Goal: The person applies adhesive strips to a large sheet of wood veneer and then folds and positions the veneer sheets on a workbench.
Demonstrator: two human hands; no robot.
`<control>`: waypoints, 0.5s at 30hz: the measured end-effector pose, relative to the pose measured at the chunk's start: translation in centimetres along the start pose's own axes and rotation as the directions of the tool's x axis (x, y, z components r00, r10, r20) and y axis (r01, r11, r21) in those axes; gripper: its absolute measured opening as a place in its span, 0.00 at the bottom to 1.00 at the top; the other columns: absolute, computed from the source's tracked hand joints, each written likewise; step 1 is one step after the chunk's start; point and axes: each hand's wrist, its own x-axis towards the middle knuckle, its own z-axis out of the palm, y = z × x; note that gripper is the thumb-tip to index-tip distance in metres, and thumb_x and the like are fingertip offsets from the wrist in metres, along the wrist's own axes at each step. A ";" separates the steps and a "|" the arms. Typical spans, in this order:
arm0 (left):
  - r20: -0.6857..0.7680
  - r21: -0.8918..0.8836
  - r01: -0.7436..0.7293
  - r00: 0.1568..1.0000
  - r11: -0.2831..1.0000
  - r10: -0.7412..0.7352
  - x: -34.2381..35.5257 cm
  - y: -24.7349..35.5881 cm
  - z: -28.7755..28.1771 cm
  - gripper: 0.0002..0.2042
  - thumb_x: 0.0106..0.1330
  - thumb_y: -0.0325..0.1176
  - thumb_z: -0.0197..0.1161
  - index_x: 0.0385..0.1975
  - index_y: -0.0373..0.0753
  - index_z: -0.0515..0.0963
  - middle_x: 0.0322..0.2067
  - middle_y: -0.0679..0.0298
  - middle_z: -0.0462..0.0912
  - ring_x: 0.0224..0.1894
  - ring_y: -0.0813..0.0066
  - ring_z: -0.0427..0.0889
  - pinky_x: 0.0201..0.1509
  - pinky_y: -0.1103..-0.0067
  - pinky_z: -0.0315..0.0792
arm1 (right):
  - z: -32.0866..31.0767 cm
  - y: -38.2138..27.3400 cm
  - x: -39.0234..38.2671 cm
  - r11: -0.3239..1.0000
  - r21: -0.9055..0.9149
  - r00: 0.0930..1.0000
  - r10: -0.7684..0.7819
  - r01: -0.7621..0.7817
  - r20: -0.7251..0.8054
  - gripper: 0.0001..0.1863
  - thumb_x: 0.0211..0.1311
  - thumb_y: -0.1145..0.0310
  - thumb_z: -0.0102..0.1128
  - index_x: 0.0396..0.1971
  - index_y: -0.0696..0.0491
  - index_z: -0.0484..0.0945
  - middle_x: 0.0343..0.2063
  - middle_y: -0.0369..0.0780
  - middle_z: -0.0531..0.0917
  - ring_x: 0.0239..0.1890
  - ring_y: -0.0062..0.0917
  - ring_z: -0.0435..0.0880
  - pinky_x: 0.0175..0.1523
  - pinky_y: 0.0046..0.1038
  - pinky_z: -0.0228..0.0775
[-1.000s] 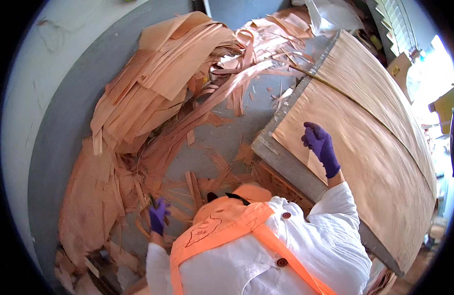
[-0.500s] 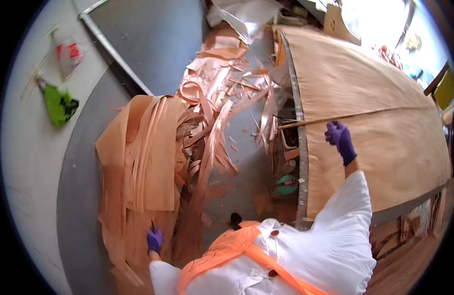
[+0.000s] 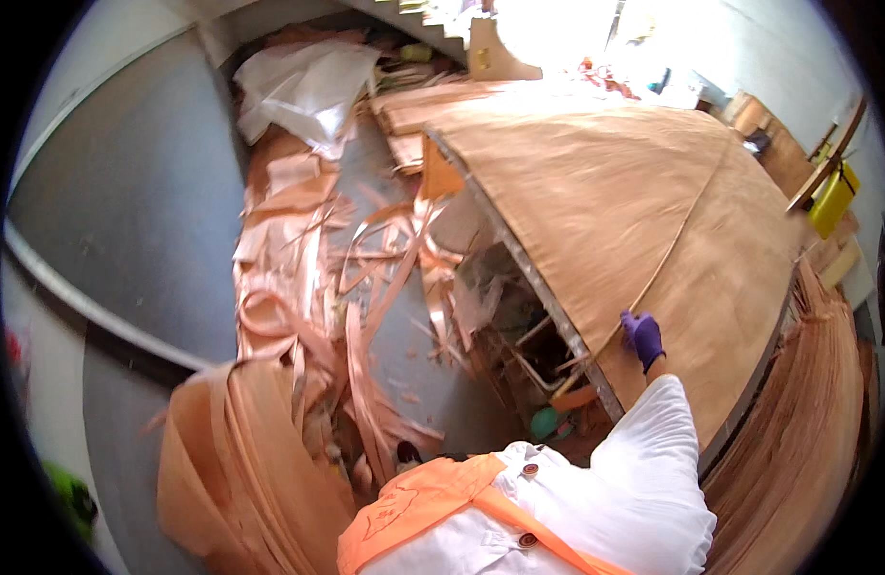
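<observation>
My right hand (image 3: pixel 644 337), in a purple glove, is closed on a long thin wooden stick (image 3: pixel 675 240) near its close end. The stick slants across a big tan veneer sheet (image 3: pixel 644 182) that covers the worktable. Its near tip sticks out past the table's dark edge (image 3: pixel 519 251). My left hand is out of view. At the lower left, a pile of folded veneer sheets (image 3: pixel 256 460) drapes downward.
Torn veneer strips (image 3: pixel 366 374) litter the grey floor between pile and table. A white plastic sheet (image 3: pixel 308 91) lies at the back left. Stacked veneer (image 3: pixel 797 422) stands at the right. Below the table edge sits a green round thing (image 3: pixel 545 423).
The view has swung to the right. My right hand, just below the stick before, is now on it. My left hand, earlier holding a dark small tool by the pile, has left the view.
</observation>
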 end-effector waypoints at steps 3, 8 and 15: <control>-0.104 0.200 -0.194 0.971 0.960 0.218 11.0 8.3 -14.0 0.17 0.64 0.45 0.46 0.34 0.37 0.76 0.29 0.47 0.79 0.34 0.49 0.79 0.35 0.61 0.72 | -0.9 -1.8 -1.0 0.961 -0.242 0.988 0.105 -0.131 -0.116 0.29 0.51 0.44 0.56 0.32 0.60 0.73 0.29 0.54 0.80 0.34 0.44 0.80 0.39 0.38 0.71; -0.174 -0.114 -0.470 0.877 0.875 0.448 19.1 39.0 -36.5 0.15 0.64 0.40 0.49 0.36 0.36 0.78 0.22 0.53 0.80 0.21 0.63 0.79 0.25 0.71 0.73 | -2.1 -2.5 -4.0 0.838 -0.484 0.967 0.195 -0.252 -0.166 0.30 0.48 0.44 0.57 0.36 0.58 0.72 0.32 0.55 0.79 0.37 0.47 0.79 0.42 0.41 0.70; -0.134 -0.349 -0.810 0.540 0.471 0.831 27.4 60.0 -40.6 0.13 0.61 0.31 0.54 0.44 0.36 0.74 0.23 0.65 0.80 0.16 0.80 0.72 0.19 0.82 0.68 | -0.2 -5.3 -4.1 0.806 -0.443 0.920 0.346 -0.392 -0.185 0.26 0.42 0.50 0.62 0.34 0.56 0.73 0.30 0.53 0.80 0.35 0.45 0.79 0.39 0.41 0.70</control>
